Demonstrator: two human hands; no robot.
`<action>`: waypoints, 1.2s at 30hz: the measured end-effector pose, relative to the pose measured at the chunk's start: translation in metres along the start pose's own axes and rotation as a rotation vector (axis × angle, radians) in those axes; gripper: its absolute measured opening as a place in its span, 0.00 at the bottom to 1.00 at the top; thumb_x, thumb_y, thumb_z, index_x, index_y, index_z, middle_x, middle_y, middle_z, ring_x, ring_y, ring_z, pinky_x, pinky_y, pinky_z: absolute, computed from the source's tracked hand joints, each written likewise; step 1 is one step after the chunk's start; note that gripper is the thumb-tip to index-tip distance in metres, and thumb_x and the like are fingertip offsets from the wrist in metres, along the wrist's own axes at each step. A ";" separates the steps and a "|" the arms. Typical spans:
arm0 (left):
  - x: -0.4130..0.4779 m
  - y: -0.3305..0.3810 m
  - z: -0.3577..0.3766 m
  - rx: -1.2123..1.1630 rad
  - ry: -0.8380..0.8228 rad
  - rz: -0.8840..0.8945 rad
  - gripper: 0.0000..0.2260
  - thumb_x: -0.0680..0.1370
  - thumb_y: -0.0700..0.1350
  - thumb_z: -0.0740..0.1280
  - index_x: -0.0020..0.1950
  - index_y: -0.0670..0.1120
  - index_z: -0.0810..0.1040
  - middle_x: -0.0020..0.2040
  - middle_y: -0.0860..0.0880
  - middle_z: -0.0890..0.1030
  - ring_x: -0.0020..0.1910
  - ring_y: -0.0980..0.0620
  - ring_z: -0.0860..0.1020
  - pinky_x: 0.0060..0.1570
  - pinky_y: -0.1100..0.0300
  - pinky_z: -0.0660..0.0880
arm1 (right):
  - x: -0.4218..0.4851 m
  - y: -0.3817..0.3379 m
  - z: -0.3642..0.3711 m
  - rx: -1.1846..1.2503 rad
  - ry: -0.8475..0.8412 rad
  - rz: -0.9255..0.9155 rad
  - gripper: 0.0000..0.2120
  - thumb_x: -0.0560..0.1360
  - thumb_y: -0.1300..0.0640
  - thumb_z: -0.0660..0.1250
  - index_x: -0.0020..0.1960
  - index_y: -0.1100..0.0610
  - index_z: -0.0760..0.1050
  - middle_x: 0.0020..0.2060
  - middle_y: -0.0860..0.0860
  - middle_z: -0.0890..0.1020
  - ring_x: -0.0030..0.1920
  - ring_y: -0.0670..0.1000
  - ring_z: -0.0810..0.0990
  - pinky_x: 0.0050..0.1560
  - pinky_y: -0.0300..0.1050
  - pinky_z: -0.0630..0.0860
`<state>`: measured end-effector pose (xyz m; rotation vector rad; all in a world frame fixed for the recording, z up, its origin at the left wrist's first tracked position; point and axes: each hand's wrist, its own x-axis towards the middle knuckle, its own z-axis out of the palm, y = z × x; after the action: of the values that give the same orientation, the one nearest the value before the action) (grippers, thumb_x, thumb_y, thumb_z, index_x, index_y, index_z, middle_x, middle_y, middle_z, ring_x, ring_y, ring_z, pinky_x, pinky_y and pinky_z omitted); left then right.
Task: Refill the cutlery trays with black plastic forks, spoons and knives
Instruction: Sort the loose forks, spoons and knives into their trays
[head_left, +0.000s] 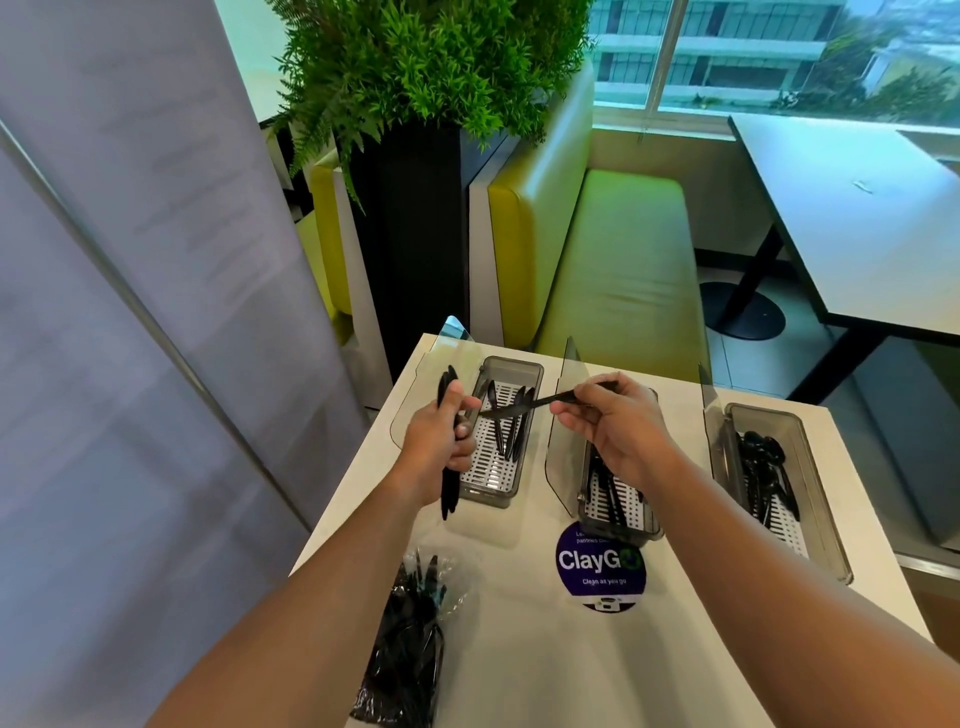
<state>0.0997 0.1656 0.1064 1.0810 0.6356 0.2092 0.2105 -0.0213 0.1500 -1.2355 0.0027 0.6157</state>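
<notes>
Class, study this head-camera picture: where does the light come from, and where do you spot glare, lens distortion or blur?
Head view: daylight comes from the window at upper right; a glint sits on the left tray's lid; the wide lens bows the grey panel at left, which looks smeared; the right hand and its black utensil are sharp.

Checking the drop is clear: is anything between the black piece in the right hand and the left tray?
Nothing visible does. The left tray has its lid standing open at its left, and the black piece pinched by the right hand has its tip over the tray's open top.
</notes>
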 end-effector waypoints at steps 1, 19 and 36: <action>-0.001 -0.002 0.003 -0.018 -0.022 -0.021 0.16 0.83 0.56 0.62 0.52 0.43 0.75 0.30 0.51 0.66 0.23 0.57 0.62 0.20 0.65 0.59 | -0.001 0.001 0.002 0.033 0.012 0.010 0.04 0.81 0.69 0.63 0.52 0.61 0.72 0.40 0.65 0.85 0.40 0.59 0.87 0.41 0.46 0.85; 0.035 0.001 0.043 -0.015 0.115 0.168 0.18 0.84 0.54 0.60 0.38 0.46 0.68 0.29 0.50 0.65 0.25 0.54 0.66 0.27 0.61 0.67 | -0.021 0.067 0.059 -0.696 -0.116 -0.120 0.06 0.79 0.60 0.68 0.44 0.56 0.79 0.38 0.51 0.81 0.38 0.46 0.78 0.37 0.43 0.78; 0.102 -0.032 0.024 0.666 0.054 -0.051 0.11 0.82 0.37 0.57 0.63 0.39 0.71 0.52 0.40 0.79 0.46 0.47 0.78 0.43 0.55 0.76 | 0.004 0.146 0.049 -1.188 0.052 -0.290 0.19 0.78 0.62 0.63 0.69 0.55 0.70 0.67 0.52 0.69 0.66 0.55 0.69 0.68 0.53 0.71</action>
<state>0.1906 0.1792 0.0478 1.6994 0.8058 -0.0266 0.1337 0.0513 0.0378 -2.3384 -0.5591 0.2963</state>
